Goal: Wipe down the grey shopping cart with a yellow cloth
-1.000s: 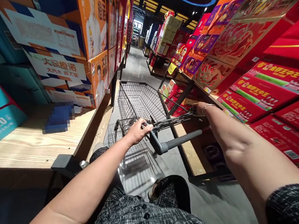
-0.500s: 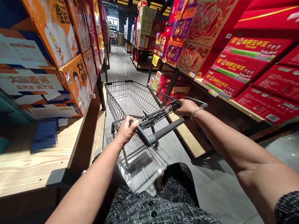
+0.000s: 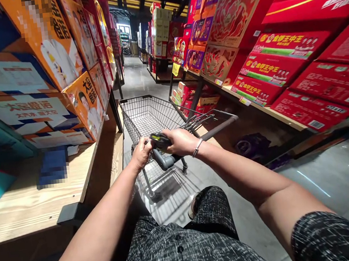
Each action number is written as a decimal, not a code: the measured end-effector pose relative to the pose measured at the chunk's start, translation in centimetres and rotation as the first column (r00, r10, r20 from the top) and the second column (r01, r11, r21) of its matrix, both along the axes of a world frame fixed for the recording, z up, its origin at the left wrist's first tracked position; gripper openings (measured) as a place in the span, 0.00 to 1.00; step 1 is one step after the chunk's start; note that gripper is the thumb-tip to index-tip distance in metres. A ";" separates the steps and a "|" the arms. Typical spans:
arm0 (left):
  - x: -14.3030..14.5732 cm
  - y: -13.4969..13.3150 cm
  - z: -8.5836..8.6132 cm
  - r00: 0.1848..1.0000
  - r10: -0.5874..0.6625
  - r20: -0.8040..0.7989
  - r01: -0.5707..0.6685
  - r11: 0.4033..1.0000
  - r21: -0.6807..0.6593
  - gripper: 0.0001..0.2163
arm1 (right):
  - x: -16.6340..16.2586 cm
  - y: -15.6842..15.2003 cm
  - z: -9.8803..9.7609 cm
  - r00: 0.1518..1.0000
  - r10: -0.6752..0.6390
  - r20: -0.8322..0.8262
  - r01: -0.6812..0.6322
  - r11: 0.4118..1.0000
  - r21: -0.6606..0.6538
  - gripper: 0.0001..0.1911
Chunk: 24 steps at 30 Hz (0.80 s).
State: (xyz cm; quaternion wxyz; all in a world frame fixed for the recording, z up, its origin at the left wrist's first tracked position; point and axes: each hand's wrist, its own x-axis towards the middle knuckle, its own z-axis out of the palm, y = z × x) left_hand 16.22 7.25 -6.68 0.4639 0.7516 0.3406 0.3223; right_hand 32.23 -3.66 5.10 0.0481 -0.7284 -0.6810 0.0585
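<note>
In front of me stands a dark wire shopping cart (image 3: pixel 137 130) with a thick grey push handle (image 3: pixel 221 128). My left hand (image 3: pixel 142 154) is closed at the cart's near left corner, its fingers wrapped round the rim there. My right hand (image 3: pixel 182 141) reaches across to the left and is closed around a small black object with yellow-green markings (image 3: pixel 159 139), right beside my left thumb. The right fingers hide part of this object, so its kind is unclear. A bracelet circles my right wrist. The cart's basket shows no goods.
Orange drink cartons (image 3: pixel 81 103) are stacked on the left wooden shelf (image 3: pixel 82 173), with a dark blue item (image 3: pixel 53 166) on its edge. Red gift boxes (image 3: pixel 283 67) fill the right shelf. A grey floor aisle (image 3: pixel 134 74) runs ahead between the shelves.
My right hand has left the right end of the cart and moved left to beside my left hand, with the black object in it. The left hand stays at the cart's corner.
</note>
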 end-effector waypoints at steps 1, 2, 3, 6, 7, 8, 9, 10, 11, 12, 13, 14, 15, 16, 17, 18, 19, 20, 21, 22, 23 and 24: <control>0.0 0.1 0.0 1.000 -0.004 -0.004 0.004 1.000 0.001 0.21 | -0.4 0.1 0.1 0.999 0.041 0.005 -0.041 0.999 0.008 0.17; -0.1 0.1 0.0 1.000 -0.006 -0.004 0.006 1.000 0.006 0.21 | -0.4 0.1 0.1 0.998 0.066 0.010 -0.066 0.998 0.019 0.17; -0.2 0.1 -0.1 1.000 -0.006 -0.002 0.007 1.000 0.014 0.20 | 0.0 0.0 0.2 0.997 0.073 0.017 -0.074 0.997 0.029 0.18; -0.4 0.1 -0.2 1.000 -0.001 -0.003 0.001 1.000 0.030 0.18 | 3.2 -0.9 0.5 0.994 0.017 0.103 -0.021 0.999 0.038 0.16; -0.4 0.1 -0.2 1.000 -0.001 -0.002 0.001 1.000 0.029 0.18 | 4.8 -1.4 0.7 0.988 -0.025 0.150 0.019 0.999 0.042 0.15; -0.4 0.1 -0.3 1.000 -0.004 0.003 0.004 1.000 0.027 0.18 | 6.6 -1.9 1.0 0.978 -0.078 0.195 0.069 0.996 0.051 0.15; -0.4 0.1 -0.3 1.000 -0.013 0.013 0.012 1.000 0.024 0.19 | 8.6 -2.4 1.2 0.963 -0.140 0.230 0.128 0.989 0.070 0.15; -0.3 0.1 -0.3 0.999 -0.020 0.025 0.020 1.000 0.021 0.19 | 10.8 -2.8 1.4 0.944 -0.209 0.254 0.189 0.977 0.101 0.16; -0.2 0.1 -0.3 0.999 -0.026 0.039 0.025 1.000 0.015 0.19 | 12.9 -3.1 1.4 0.923 -0.281 0.263 0.250 0.957 0.146 0.17; -0.1 0.1 -0.3 0.998 -0.029 0.052 0.028 1.000 0.008 0.19 | 15.0 -3.2 1.4 0.897 -0.357 0.260 0.310 0.929 0.205 0.19; 0.0 0.2 -0.3 0.998 -0.029 0.063 0.029 1.000 0.000 0.19 | 17.0 -3.2 1.3 0.873 -0.425 0.240 0.359 0.892 0.275 0.21; 0.1 0.2 -0.3 0.997 -0.027 0.070 0.028 1.000 -0.008 0.20 | 18.8 -3.2 1.1 0.852 -0.483 0.202 0.404 0.852 0.331 0.23; 0.2 0.3 -0.3 0.997 -0.025 0.074 0.026 1.000 -0.016 0.20 | 20.3 -3.0 0.9 0.838 -0.526 0.147 0.447 0.815 0.368 0.24; 0.2 0.3 -0.2 0.997 -0.024 0.076 0.026 0.999 -0.022 0.20 | 21.4 -2.9 0.6 0.834 -0.546 0.076 0.481 0.788 0.383 0.25; 0.3 0.3 -0.2 0.997 -0.022 0.075 0.024 0.999 -0.026 0.21 | 22.1 -2.9 0.4 0.839 -0.544 -0.002 0.503 0.775 0.383 0.25; 0.3 0.3 -0.2 0.997 -0.021 0.070 0.022 0.999 -0.027 0.21 | 22.3 -2.9 0.3 0.852 -0.518 -0.078 0.504 0.772 0.386 0.25; 0.3 0.3 -0.2 0.998 -0.016 0.064 0.018 1.000 -0.026 0.21 | 22.2 -3.2 0.1 0.870 -0.473 -0.140 0.486 0.773 0.408 0.25; 0.3 0.3 -0.2 0.998 -0.012 0.058 0.013 1.000 -0.023 0.22 | 21.7 -3.7 0.0 0.891 -0.417 -0.179 0.450 0.766 0.458 0.26; 0.3 0.3 -0.3 0.999 -0.009 0.053 0.011 1.000 -0.019 0.22 | 21.0 -4.4 -0.3 0.914 -0.358 -0.192 0.404 0.744 0.532 0.26; 0.4 0.4 -0.3 0.999 -0.008 0.050 0.009 1.000 -0.015 0.22 | 20.1 -5.2 -0.6 0.935 -0.304 -0.181 0.349 0.710 0.611 0.26; 0.4 0.4 -0.4 0.999 -0.009 0.048 0.009 1.000 -0.013 0.22 | 19.1 -6.2 -1.1 0.955 -0.254 -0.155 0.290 0.672 0.681 0.26; 0.4 0.4 -0.4 0.999 -0.010 0.046 0.010 1.000 -0.014 0.22 | 18.1 -7.2 -1.8 0.971 -0.206 -0.126 0.231 0.643 0.731 0.26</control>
